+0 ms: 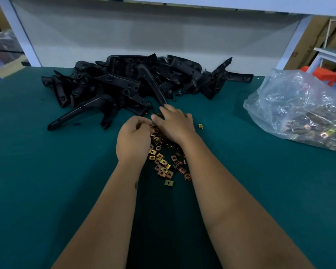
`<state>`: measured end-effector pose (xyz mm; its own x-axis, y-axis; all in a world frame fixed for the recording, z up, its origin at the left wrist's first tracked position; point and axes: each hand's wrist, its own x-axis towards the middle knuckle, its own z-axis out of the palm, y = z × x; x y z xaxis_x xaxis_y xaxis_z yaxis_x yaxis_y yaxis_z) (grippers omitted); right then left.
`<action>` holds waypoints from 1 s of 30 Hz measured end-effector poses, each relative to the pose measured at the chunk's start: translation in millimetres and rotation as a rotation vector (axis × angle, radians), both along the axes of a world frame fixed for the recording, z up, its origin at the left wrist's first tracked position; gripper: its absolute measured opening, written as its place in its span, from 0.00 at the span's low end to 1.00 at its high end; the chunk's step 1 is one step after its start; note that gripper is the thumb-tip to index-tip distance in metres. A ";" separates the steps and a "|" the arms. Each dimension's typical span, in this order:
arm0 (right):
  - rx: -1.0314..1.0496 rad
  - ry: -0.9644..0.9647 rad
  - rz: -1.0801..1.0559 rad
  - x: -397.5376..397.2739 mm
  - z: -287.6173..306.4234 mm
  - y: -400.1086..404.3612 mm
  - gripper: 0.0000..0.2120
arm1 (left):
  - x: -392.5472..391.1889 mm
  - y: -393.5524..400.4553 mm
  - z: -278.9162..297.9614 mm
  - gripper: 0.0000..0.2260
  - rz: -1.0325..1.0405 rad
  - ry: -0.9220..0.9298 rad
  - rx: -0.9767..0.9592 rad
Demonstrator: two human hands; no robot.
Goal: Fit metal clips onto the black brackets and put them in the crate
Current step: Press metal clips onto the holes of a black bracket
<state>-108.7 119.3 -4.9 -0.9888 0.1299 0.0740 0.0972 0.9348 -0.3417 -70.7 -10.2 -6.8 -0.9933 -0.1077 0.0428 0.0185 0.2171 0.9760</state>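
Observation:
A pile of black brackets [128,84] lies at the back of the green table [47,171]. Loose gold metal clips [163,164] are heaped in the middle, between my forearms. My left hand [133,140] hovers at the heap's left edge with its fingers curled in, pinching at clips near its fingertips. My right hand [175,123] lies palm down over the far end of the heap, fingers spread towards the nearest bracket's tip. What is under the right palm is hidden. One stray clip [200,126] sits just right of that hand.
A clear plastic bag [299,109] holding more clips lies at the right edge of the table. A white shelf frame [17,32] rises behind the table. Cardboard boxes and an orange object [326,74] stand beyond at the right. No crate is in view.

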 end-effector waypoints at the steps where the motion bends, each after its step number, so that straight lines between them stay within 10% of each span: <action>1: -0.040 0.060 0.000 2.7 0.0 0.7 0.30 | -0.7 -0.7 0.1 0.12 -0.003 -0.005 0.017; 11: -0.772 0.827 -0.385 46.6 4.0 10.9 0.10 | 0.6 -2.8 0.9 0.11 -0.039 0.002 0.035; 20: -1.678 0.618 -0.404 93.0 7.5 24.4 0.08 | 10.0 -9.9 8.6 0.09 -0.084 0.061 0.303; 30: -1.367 0.298 -0.008 99.8 12.6 -2.9 0.08 | 9.0 -24.2 18.9 0.18 -0.105 -0.042 1.017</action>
